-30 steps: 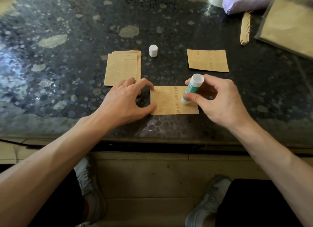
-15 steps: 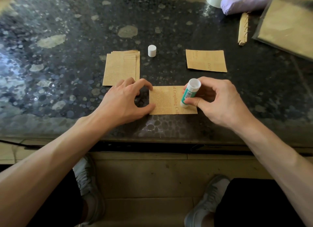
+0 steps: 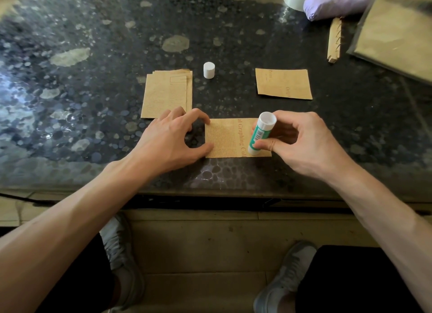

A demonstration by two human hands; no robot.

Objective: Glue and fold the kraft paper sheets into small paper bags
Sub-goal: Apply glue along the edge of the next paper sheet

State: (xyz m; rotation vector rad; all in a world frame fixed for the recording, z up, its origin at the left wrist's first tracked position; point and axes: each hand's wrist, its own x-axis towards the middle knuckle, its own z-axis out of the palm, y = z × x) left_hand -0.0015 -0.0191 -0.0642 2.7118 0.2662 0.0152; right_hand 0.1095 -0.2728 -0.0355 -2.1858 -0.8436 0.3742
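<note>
Two single kraft sheets (image 3: pixel 224 137) (image 3: pixel 284 83), one stack (image 3: pixel 167 93) — one glue stick (image 3: pixel 261 135), one cap (image 3: pixel 209 70).

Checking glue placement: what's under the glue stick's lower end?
The glue stick stands on the printed kraft sheet, near its front right corner, flat on the stone table. The tip hides the contact spot; fingers of the right hand cover the sheet's right edge.

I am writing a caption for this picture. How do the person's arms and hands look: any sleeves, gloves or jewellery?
Both forearms are bare to the frame edge; no sleeves show. The left hand and right hand wear no gloves, and no ring, watch or bracelet is visible.
</note>
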